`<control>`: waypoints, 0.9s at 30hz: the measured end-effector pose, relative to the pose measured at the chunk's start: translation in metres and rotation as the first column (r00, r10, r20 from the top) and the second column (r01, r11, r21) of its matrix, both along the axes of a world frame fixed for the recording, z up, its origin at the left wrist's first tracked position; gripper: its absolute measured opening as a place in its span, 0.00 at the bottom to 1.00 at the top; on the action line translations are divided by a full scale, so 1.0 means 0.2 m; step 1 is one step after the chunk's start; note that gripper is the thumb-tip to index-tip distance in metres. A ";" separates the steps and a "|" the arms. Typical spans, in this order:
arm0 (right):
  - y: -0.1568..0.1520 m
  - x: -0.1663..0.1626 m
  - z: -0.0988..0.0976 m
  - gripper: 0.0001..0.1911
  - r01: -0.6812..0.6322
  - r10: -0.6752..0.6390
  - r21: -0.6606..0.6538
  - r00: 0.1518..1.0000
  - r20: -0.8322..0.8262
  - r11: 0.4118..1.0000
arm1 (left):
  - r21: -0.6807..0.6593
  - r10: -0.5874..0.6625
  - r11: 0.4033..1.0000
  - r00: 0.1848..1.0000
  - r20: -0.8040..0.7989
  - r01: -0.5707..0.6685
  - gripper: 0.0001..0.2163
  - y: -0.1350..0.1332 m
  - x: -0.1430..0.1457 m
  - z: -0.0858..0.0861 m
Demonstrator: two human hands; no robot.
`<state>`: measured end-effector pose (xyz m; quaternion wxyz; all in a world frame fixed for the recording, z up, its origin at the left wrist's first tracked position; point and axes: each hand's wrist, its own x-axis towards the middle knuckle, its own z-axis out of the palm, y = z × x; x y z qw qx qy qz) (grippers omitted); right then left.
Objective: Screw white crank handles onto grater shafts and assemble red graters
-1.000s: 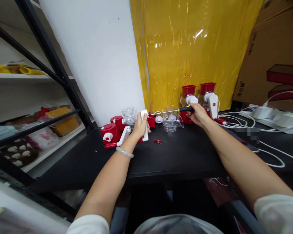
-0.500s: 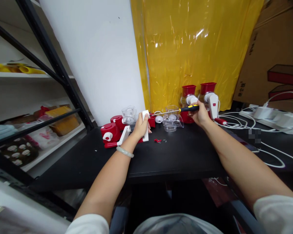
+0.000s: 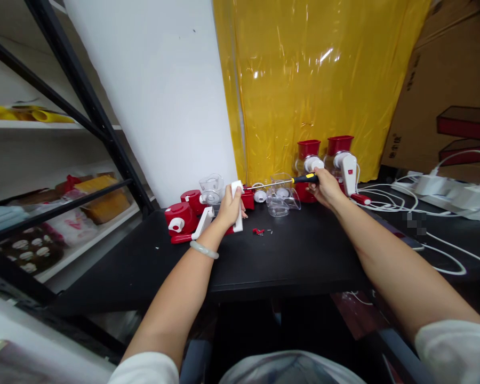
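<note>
My left hand [image 3: 229, 209] is closed around a white crank handle [image 3: 237, 201] that stands upright on the black table [image 3: 288, 256], attached to a red part [image 3: 248, 198]. My right hand [image 3: 327, 188] grips the black and yellow handle of a screwdriver [image 3: 304, 179]. Its thin shaft runs left and its tip meets the red part at the top of the white handle. A few small red and metal bits [image 3: 259, 231] lie on the table just in front of the left hand.
Red and white grinder units [image 3: 181, 218] lie at the left; two assembled ones [image 3: 338, 154] stand before a yellow plastic sheet [image 3: 316, 80]. Clear cups [image 3: 280, 195] sit between them. White cables and a power strip [image 3: 444, 193] spread at the right. A black metal shelf rack [image 3: 84, 112] stands left.
The right hand has turned slightly on the screwdriver handle, rising a little and coming back down. The left hand and the white handle have stayed in place.
</note>
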<state>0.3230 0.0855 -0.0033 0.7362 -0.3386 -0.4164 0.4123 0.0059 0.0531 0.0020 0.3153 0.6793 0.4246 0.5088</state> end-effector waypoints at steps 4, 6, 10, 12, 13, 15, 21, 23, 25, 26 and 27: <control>-0.01 -0.01 0.02 0.19 -0.022 0.022 -0.006 0.998 -0.060 1.000 | 0.005 -0.002 1.000 1.000 0.000 0.002 0.18 0.00 0.00 0.00; -0.01 -0.01 0.02 0.17 -0.033 0.032 -0.012 0.997 -0.077 0.999 | 0.005 -0.001 1.000 1.000 -0.004 0.001 0.20 -0.01 0.00 0.00; -0.02 0.00 0.02 0.15 -0.056 0.053 -0.021 0.988 -0.146 0.998 | 0.010 -0.003 1.000 1.000 -0.023 0.003 0.20 -0.01 0.00 0.00; -0.03 0.00 0.03 0.12 -0.076 0.072 -0.017 0.980 -0.186 0.997 | 0.017 -0.005 1.000 0.999 -0.034 0.006 0.19 -0.01 0.00 -0.01; -0.04 0.00 0.03 0.11 -0.086 0.083 -0.010 0.977 -0.197 0.996 | 0.021 -0.009 1.000 0.999 -0.037 0.010 0.19 0.00 0.00 -0.01; -0.05 0.01 0.03 0.10 -0.100 0.099 0.009 0.975 -0.200 0.995 | 0.028 -0.024 0.999 0.999 -0.037 0.025 0.18 0.00 0.00 -0.01; -0.04 0.01 0.02 0.13 -0.052 0.057 0.051 0.992 -0.116 0.997 | 0.023 -0.037 0.999 0.999 -0.020 0.038 0.19 0.01 0.00 -0.02; -0.01 0.02 0.01 0.20 -0.003 0.006 0.039 0.998 -0.059 0.999 | 0.009 -0.016 1.000 1.000 -0.018 0.017 0.19 0.00 0.00 -0.01; 0.01 0.02 0.00 0.25 0.034 -0.035 0.018 0.999 0.012 0.999 | -0.001 -0.003 1.000 1.000 -0.013 0.003 0.20 0.00 0.00 -0.01; 0.01 0.02 -0.01 0.26 0.041 -0.042 0.009 0.998 0.044 0.999 | -0.005 0.001 1.000 1.000 -0.011 -0.001 0.20 0.00 0.00 -0.01; 0.01 0.02 -0.02 0.26 0.039 -0.040 0.004 0.997 0.068 0.999 | -0.009 0.002 1.000 1.000 -0.009 -0.002 0.21 0.00 0.00 -0.01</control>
